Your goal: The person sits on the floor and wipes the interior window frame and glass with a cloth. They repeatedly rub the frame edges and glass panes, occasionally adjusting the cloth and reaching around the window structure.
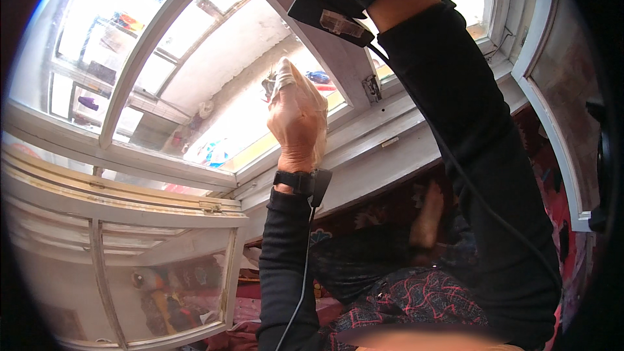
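Note:
My left hand (294, 117) is closed on a thin, whitish cloth (319, 102), which also wraps a fingertip. It is in front of a pane of the white-framed window (363, 83); whether it touches the glass cannot be told. A small dark thing beside the fingertips is unclear. My right arm reaches up across the window's upright, a black device strapped at the wrist, and the hand is out of view past the top edge.
An inward-opened casement (239, 273) stands at the lower left, another sash (531, 53) at the right. A metal latch (372, 88) is on the frame above the sill (390, 156). Cables run along both sleeves. Bent legs in patterned fabric (419, 297) are below.

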Tool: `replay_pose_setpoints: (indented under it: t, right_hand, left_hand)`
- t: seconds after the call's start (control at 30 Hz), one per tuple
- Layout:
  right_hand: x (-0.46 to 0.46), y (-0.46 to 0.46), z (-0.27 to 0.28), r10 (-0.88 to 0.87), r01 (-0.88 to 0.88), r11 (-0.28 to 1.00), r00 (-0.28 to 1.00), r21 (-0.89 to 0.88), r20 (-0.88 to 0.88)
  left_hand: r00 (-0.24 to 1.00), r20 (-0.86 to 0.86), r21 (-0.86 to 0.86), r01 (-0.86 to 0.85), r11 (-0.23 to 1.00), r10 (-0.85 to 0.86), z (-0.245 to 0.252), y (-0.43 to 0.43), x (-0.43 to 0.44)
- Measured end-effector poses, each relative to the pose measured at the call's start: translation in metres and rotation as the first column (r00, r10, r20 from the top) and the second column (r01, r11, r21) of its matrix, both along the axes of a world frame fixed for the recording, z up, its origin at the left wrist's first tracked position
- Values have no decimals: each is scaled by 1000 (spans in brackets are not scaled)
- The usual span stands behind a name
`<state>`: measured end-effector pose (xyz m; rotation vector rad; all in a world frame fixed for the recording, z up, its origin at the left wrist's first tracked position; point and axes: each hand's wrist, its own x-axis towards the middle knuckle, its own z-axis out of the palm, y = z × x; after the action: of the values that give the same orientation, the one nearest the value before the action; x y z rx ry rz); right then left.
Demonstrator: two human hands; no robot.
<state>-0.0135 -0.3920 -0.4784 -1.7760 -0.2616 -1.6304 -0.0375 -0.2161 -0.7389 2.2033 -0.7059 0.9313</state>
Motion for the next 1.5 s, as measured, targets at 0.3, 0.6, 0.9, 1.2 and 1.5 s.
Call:
replay_pose_setpoints:
  t: [0.3, 0.6, 0.9, 1.2, 1.5]
  right_hand:
    - [-2, 2, 0, -104, 103, 994, 994, -44, -30]
    - [-5, 1, 2, 39, -39, 999, 999, 35, -2]
    - [-5, 0, 3, 10, -9, 999, 1000, 42, -19]
    - [-3, 0, 1, 31, -32, 999, 999, 27, 15]
    - [-1, -2, 1, 64, -66, 997, 996, 40, 60]
  left_hand:
    - [981, -77, -206, 161, 965, -180, 3, 3, 6]
    - [995, 70, 289, 46, 956, -69, -18, 1, -5]
    - [967, 251, 147, -72, 987, 33, -1, -3, 7]
    - [994, 85, 6, 69, 998, -70, -2, 1, 1]
    - [995, -56, 248, -62, 967, 78, 15, -5, -5]
